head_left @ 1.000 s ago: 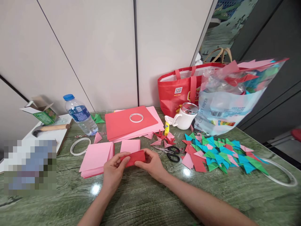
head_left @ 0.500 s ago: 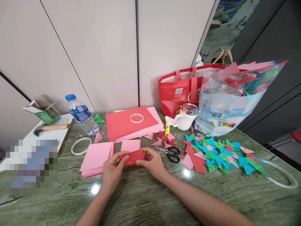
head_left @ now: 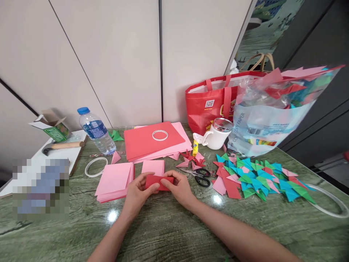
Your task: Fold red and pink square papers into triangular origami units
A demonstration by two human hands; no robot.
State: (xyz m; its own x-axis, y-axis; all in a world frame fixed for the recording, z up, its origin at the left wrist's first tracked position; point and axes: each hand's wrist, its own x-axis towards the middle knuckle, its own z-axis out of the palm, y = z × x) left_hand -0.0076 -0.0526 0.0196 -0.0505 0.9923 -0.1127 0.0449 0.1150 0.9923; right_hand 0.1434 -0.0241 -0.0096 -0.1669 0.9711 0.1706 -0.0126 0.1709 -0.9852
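Note:
My left hand (head_left: 139, 194) and my right hand (head_left: 180, 189) both pinch a small folded red paper (head_left: 157, 182), held just above the green marble table (head_left: 169, 233). The fingers of each hand are closed on its ends. Directly behind the paper lies a small pink square (head_left: 153, 167), and a stack of pink squares (head_left: 114, 180) sits to the left of my left hand. Black-handled scissors (head_left: 197, 176) lie to the right of my right hand.
Large red and pink sheets (head_left: 155, 142) with a tape ring lie further back. A water bottle (head_left: 96, 131), a hammer (head_left: 61, 145), a white mug (head_left: 216, 134), a glue stick (head_left: 194, 147), a red bag (head_left: 209, 105), a plastic paper bag (head_left: 269, 112) and several folded coloured triangles (head_left: 259, 178) surround them.
The red paper has become narrower in my hands and my fingers have closed in toward its middle. The view has shifted slightly.

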